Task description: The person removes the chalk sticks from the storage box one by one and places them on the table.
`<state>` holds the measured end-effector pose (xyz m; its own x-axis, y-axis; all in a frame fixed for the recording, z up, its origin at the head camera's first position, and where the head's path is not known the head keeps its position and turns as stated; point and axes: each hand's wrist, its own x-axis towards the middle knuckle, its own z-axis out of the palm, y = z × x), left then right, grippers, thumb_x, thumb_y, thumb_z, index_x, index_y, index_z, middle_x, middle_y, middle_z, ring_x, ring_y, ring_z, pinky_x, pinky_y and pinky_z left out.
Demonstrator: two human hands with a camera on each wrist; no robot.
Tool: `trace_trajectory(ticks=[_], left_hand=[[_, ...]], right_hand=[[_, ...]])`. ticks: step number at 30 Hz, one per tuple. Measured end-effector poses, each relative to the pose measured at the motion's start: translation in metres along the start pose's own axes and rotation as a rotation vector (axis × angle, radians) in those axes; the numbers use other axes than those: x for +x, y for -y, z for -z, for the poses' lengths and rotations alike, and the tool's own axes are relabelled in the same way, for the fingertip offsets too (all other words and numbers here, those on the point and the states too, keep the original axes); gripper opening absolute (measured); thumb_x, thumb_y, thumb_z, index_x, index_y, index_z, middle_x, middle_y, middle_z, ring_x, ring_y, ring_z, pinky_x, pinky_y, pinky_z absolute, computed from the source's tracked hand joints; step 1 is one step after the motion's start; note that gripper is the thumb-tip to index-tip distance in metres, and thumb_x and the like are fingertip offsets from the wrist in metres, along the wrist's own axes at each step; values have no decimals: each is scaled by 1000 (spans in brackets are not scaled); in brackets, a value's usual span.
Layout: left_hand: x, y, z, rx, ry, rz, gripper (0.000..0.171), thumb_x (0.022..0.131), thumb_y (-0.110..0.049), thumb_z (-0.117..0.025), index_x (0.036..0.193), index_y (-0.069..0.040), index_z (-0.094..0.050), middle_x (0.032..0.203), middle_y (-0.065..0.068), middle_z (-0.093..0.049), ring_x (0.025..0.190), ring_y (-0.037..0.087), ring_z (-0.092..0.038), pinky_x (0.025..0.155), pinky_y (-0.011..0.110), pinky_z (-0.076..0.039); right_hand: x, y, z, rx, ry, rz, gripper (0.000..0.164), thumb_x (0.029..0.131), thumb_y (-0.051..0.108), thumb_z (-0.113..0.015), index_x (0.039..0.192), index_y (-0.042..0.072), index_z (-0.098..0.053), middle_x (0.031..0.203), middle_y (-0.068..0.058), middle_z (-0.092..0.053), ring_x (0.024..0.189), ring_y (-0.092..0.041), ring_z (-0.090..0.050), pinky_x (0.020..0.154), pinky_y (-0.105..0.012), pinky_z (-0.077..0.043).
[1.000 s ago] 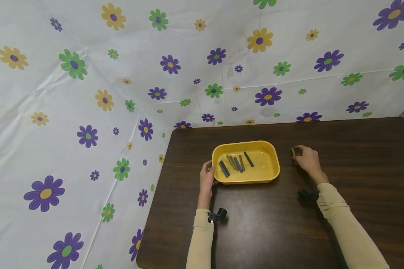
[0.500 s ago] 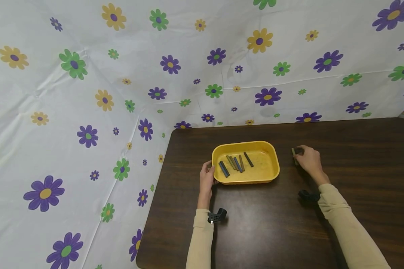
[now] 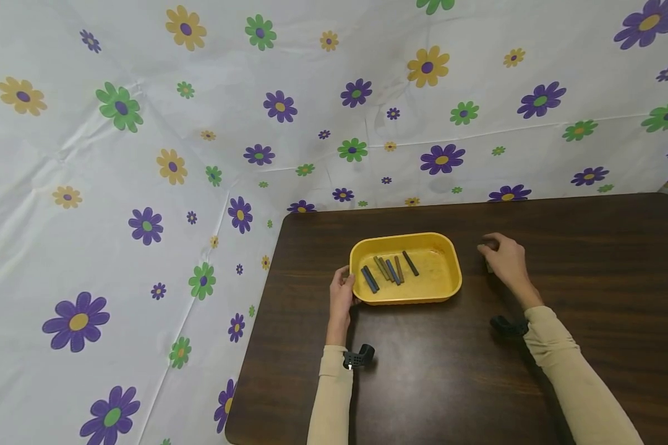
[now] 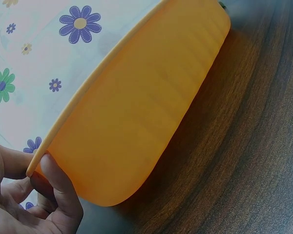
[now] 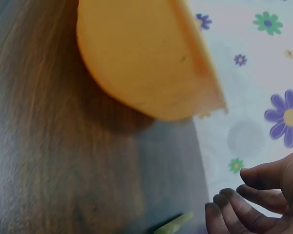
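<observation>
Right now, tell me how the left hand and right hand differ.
The left hand grips the rim of the yellow tray; the right hand holds nothing. The left hand touches the tray's side, while the right hand is apart from it, near a greenish stick on the table. Both come from beige sleeves.

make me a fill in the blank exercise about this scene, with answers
In the head view, the left hand grips a tray coloured ____.
Several sticks lie inside the ____.
Near the right hand, a greenish stick lies on the ____.
The white backdrop is printed with ____.

Missing words: yellow; tray; table; flowers
</observation>
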<state>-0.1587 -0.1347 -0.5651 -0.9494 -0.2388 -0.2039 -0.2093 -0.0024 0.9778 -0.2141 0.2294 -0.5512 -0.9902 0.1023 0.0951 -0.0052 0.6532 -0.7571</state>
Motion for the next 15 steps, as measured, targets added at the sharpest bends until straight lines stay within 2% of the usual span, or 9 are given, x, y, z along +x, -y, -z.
trace_trajectory(ticks=[2,4,7,10,15], left_hand=[[0,0,0,1,-2,0,38,108,-20,-55,143,-4,-56,105,21,-58,60,12,-50,54,24,-45],[0,0,0,4,-4,-1,38,108,-20,-55,142,-4,-56,105,20,-58,60,12,-50,54,25,-45],[0,1,1,9,-9,3,38,107,-20,-55,142,-4,-56,105,20,-58,60,13,-50,54,25,-45],[1,1,1,12,-11,7,38,107,-20,-55,142,-5,-56,105,21,-57,61,13,-50,54,25,-45],[1,2,1,14,-10,6,38,108,-21,-55,143,-6,-56,105,19,-58,62,14,-51,54,25,-45]], right_hand=[[-1,7,0,9,2,5,38,102,14,-62,131,-11,-61,104,-30,-70,71,-34,-64,65,-41,-51],[-2,13,0,17,3,11,37,103,14,-62,131,-11,-61,105,-30,-70,73,-34,-65,65,-39,-52],[-4,24,0,34,6,25,37,103,14,-62,131,-12,-61,108,-32,-69,85,-40,-66,74,-49,-55],[-6,34,1,52,13,39,38,104,15,-60,132,-11,-60,112,-33,-68,96,-45,-64,84,-59,-52],[-9,50,-1,81,25,59,39,105,17,-59,133,-10,-59,112,-32,-67,97,-45,-63,84,-59,-52]])
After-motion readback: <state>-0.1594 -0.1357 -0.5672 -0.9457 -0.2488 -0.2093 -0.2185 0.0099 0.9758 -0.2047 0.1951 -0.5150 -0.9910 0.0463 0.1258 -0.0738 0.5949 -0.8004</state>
